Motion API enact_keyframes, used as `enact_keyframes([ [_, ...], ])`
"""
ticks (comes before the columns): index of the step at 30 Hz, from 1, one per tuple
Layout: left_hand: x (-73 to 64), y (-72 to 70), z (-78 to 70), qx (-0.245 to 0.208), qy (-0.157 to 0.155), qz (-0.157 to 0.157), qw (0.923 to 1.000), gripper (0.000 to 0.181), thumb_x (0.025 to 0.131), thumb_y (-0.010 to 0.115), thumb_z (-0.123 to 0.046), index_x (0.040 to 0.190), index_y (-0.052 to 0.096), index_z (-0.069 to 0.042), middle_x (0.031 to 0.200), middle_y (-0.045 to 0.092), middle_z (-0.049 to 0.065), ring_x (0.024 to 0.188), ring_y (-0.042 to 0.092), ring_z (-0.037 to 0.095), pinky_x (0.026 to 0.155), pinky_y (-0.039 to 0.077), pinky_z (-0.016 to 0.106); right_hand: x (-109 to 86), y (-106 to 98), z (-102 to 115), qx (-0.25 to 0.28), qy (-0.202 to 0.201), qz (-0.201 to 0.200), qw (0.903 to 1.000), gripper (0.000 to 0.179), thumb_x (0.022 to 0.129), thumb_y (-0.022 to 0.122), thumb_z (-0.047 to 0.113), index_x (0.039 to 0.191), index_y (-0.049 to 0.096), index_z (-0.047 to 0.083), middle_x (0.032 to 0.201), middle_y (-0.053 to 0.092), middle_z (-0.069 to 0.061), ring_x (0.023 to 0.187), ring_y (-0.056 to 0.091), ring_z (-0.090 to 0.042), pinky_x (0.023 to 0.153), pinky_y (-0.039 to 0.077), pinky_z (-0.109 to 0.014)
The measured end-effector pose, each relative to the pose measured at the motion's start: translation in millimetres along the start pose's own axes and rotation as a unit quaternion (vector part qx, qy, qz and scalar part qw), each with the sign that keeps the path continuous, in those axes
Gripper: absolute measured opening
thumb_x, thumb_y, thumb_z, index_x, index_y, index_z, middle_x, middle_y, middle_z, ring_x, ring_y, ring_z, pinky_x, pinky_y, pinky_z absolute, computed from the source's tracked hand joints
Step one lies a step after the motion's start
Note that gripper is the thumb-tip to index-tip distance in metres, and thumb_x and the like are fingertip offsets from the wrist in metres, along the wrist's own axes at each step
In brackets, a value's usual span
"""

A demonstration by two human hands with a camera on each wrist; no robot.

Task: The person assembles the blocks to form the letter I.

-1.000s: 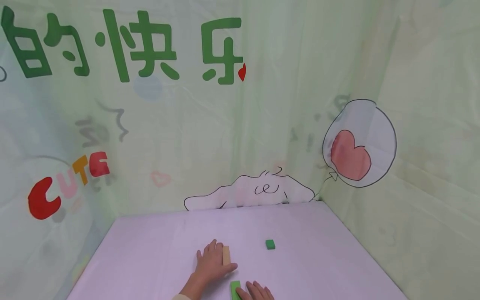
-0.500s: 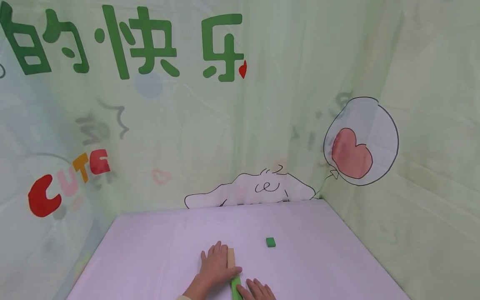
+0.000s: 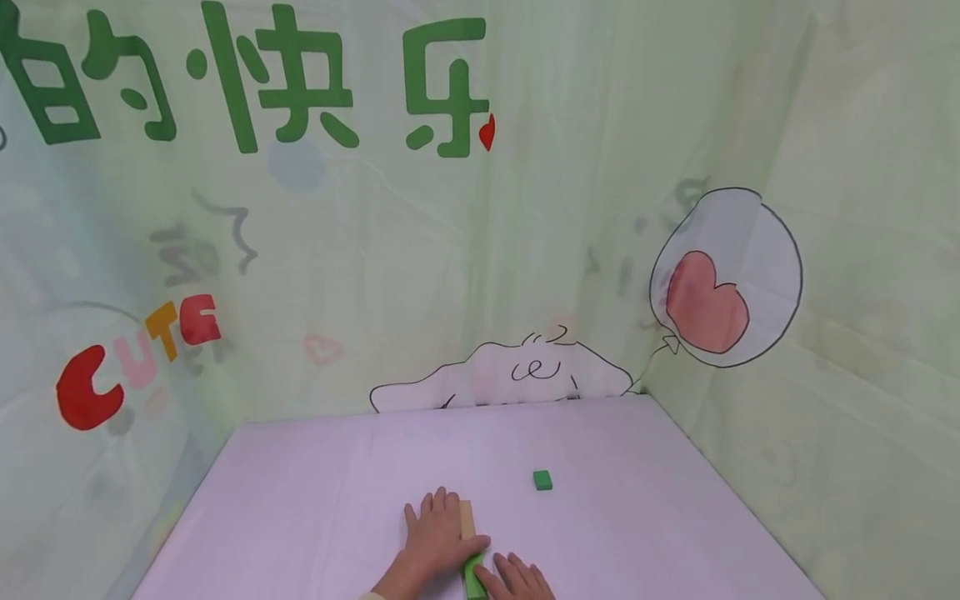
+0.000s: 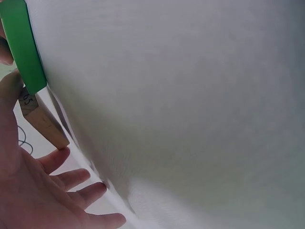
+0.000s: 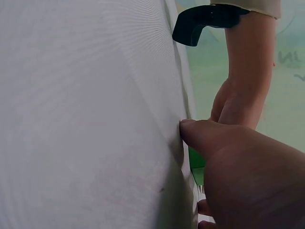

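In the head view, a plain wooden block (image 3: 467,517) lies end to end with a light green block (image 3: 473,578) on the table. My left hand (image 3: 437,533) rests beside the wooden block, fingers spread, thumb across where the two blocks meet. The left wrist view has the index fingertip at the far end of the wooden block (image 4: 46,126), whose end face is marked "65". The green block (image 4: 24,47) overlaps that end. My right hand (image 3: 521,578) has its thumb against the green block's right side, the other fingers stretched out on the table.
A small dark green block (image 3: 542,480) lies farther back on the lilac table (image 3: 315,500). Printed fabric walls (image 3: 420,275) enclose the table's back and sides. A dark curved piece (image 5: 200,21) shows at the left forearm in the right wrist view.
My left hand and the wooden block have moved right and nearer, closing the gap to the green block. The right hand stays at the green block, and the view has tilted slightly down.
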State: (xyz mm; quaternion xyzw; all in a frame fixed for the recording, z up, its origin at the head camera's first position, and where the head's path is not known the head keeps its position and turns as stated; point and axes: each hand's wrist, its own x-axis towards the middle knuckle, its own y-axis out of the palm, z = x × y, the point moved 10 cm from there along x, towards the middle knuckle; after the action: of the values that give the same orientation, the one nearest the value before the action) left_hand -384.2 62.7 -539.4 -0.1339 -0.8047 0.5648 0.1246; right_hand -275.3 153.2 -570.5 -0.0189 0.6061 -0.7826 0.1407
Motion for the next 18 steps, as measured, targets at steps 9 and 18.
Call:
enact_keyframes([
  [9, -2.2, 0.4, -2.0, 0.006, -0.008, 0.008, 0.9999, 0.097, 0.073, 0.054, -0.075, 0.131, 0.043, 0.002, 0.136, 0.040, 0.026, 0.125, 0.036, 0.046, 0.094, 0.017, 0.074, 9.6, 3.8, -6.1, -0.001, 0.002, 0.000, 1.0000, 0.088, 0.067, 0.028, 0.089, 0.135, 0.046, 0.035, 0.137, 0.046, -0.004, 0.126, 0.040, -0.033, 0.098, 0.027, -0.064],
  [18, -4.4, 1.7, -2.4, 0.018, -0.007, 0.011, 0.9998, 0.098, 0.072, 0.052, -0.077, 0.129, 0.045, 0.003, 0.135, 0.041, 0.025, 0.124, 0.037, 0.044, 0.093, 0.019, 0.073, 6.8, 0.8, -3.0, 0.004, 0.009, -0.004, 0.9999, 0.090, 0.067, 0.028, 0.090, 0.134, 0.048, 0.033, 0.136, 0.048, -0.006, 0.126, 0.041, -0.034, 0.097, 0.026, -0.065],
])
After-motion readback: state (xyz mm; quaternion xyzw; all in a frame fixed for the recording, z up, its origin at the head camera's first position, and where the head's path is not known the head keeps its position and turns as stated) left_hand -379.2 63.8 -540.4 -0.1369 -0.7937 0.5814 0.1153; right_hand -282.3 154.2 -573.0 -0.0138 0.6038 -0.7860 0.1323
